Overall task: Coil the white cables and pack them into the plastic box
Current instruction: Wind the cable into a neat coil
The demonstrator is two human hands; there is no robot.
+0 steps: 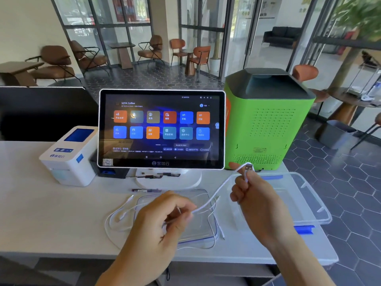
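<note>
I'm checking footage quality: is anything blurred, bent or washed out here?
Head view: the tree at top right is smeared; wide-angle bending curves the table edge; the clear box nearly vanishes against the table; the screen reads sharply.

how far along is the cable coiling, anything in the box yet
Barely started. Done: the plastic box stands open, its lid lying flat beside it; nothing shows inside. In hand: the right hand grips one white cable near its USB plug, while the left hand pinches it further along. Left: the loose cables sprawled over the counter and lid remain uncoiled.
</note>
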